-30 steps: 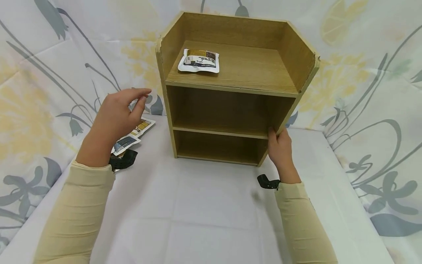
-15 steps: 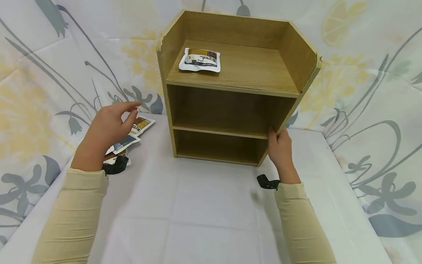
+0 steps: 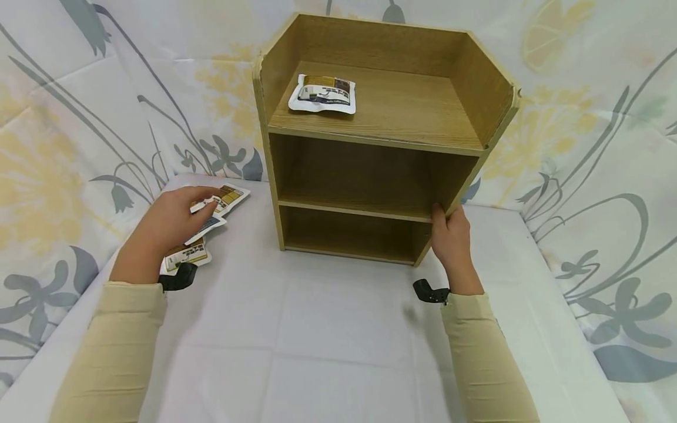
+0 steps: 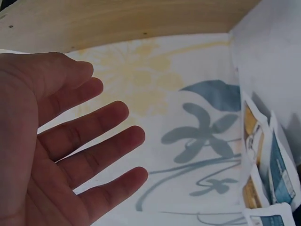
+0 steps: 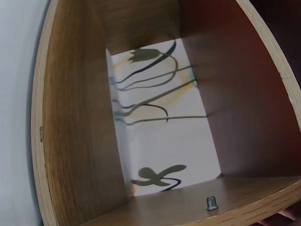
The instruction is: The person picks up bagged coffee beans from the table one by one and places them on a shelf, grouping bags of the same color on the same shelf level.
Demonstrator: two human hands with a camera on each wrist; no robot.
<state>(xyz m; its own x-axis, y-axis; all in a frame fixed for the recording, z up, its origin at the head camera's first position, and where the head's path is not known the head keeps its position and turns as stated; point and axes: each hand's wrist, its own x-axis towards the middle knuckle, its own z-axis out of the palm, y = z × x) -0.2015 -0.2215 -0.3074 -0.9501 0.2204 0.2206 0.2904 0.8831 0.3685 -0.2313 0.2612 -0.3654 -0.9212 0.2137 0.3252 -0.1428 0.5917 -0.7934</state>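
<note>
My left hand [image 3: 171, 220] hovers at or just over a pile of small flat packets at the left; contact cannot be told. In the left wrist view its fingers [image 4: 106, 146] are spread, with nothing held. The pile has a brown-and-yellow packet [image 3: 227, 200], a blue-printed packet [image 4: 281, 169] and a lower brown-and-white packet [image 3: 190, 254], partly hidden by the hand. On the top shelf, at its left, lies a white packet [image 3: 324, 94] with brown and yellow print. My right hand [image 3: 452, 247] grips the right side panel of the wooden shelf unit [image 3: 344, 212], thumb at the front edge.
The shelf unit has a raised top tray and two lower compartments. In the right wrist view a small metal peg [image 5: 212, 203] sticks out inside a panel. White cloth [image 3: 317, 329] covers the table; a floral curtain [image 3: 592, 147] hangs behind and at the sides.
My left hand has come down and slightly left, from beside the shelf unit to the packet pile. My right hand keeps its grip on the panel.
</note>
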